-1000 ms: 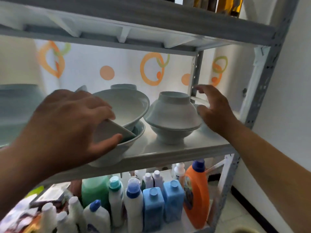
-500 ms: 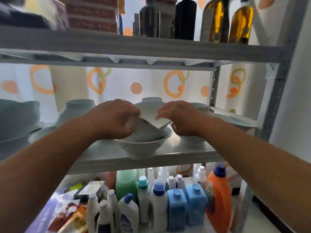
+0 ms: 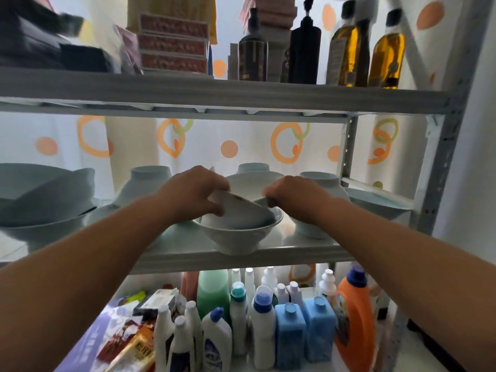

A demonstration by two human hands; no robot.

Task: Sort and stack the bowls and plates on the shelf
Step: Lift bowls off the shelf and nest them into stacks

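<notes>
A white bowl stands at the front edge of the middle shelf. Inside it lies a tilted white dish, and my left hand is shut on that dish's upper edge. My right hand grips the rim of a larger tilted bowl that leans behind the dish. Upturned bowls stand to the left and right. A stack of big pale bowls fills the shelf's far left, and a shallow plate lies at the far right.
The upper shelf holds oil bottles, dark bottles and boxes. Below stand many detergent bottles, among them an orange jug and blue containers. A grey upright post bounds the right side.
My right hand came from the right-hand bowl to the middle and took the tilted bowl's rim. My view pulled back and rose, bringing the upper shelf into sight. The left hand kept its hold.
</notes>
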